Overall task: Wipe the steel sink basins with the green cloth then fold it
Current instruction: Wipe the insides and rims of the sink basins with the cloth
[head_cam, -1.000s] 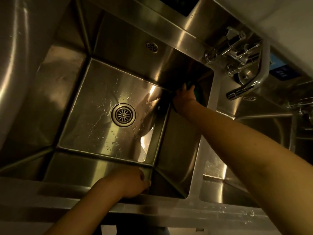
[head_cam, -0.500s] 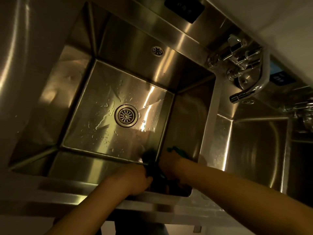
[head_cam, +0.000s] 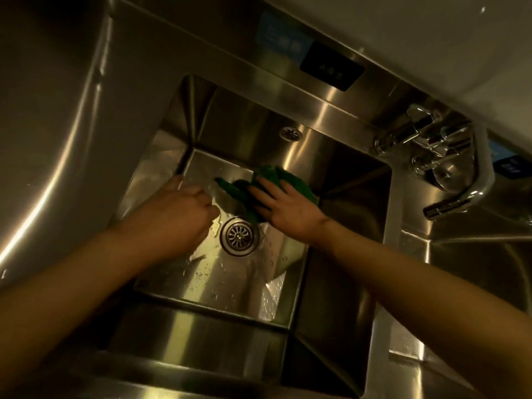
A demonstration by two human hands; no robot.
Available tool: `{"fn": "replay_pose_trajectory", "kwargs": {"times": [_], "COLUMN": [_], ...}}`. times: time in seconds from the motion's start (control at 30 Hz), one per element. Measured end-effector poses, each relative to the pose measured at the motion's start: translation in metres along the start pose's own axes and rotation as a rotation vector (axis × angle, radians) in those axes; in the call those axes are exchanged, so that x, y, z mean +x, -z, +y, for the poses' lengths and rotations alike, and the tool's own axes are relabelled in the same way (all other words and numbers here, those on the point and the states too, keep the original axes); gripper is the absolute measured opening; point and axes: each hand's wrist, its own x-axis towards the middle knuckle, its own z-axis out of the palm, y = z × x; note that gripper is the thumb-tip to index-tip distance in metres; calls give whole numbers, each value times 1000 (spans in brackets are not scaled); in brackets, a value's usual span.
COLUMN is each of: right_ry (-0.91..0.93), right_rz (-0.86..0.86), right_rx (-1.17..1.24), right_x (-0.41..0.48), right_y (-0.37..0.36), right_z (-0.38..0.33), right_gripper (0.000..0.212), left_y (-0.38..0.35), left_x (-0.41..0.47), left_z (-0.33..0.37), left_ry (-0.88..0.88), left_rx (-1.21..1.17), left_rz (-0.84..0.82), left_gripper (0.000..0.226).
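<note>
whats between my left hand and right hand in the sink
In the head view, an end of the green cloth lies on the wet basin floor between the left hand and the right hand; the drain sits below.

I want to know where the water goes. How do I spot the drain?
Look into the square steel sink basin. On its floor, beside the green cloth, sits the round ribbed steel drain. Unlike the smaller round overflow grille on the back wall, it lies flat.

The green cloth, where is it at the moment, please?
In the head view the green cloth lies mid-frame on the basin floor, beyond the drain, under the right hand.
</note>
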Motion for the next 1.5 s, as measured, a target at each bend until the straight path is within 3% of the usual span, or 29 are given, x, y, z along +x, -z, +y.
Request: {"fn": "replay_pose_trajectory", "kwargs": {"times": [0.07,0.17,0.33,0.43,0.57,0.67,0.83,0.97,1.1,1.33,1.5], "right_ry": [6,19,81,109,87,-9,-203,-290,-394,-564,-628], "right_rz": [71,80,-188,-351,-678,-729,-638,-332,-50,22,-14], "right_rx": [-83,-172,-251,-292,-216,-128,118,353,544,836,914], "right_x": [28,58,45,15,-28,-30,-2,31,79,156,180], "right_y": [-7,-23,-48,-60,-76,-77,-64,-52,-61,-80,-98], "right_z": [19,50,85,90,97,89,54,17,-11,-55,-76], "right_gripper": [61,61,47,34,34,33,46,59,63,83,76], "left_y": [-8,-26,-41,-45,-46,-40,-39,-35,-33,-27,-24], "left_x": [-10,-25,-39,-40,-43,-43,-43,-44,-43,-44,-45], "left_z": [-18,-40,-49,-46,-45,-40,-36,-34,-34,-34,-33], "left_ry": [-61,-129,-161,-118,-93,-93,-39,43,36,67,85], "left_rx": [66,127,166,151,135,97,17,-28,-105,-130,-157], "left_rz": [91,93,121,110,137,189,295,427,423,335,321], "left_gripper": [25,22,14,34,34,37,40,30,27,29,31]}}
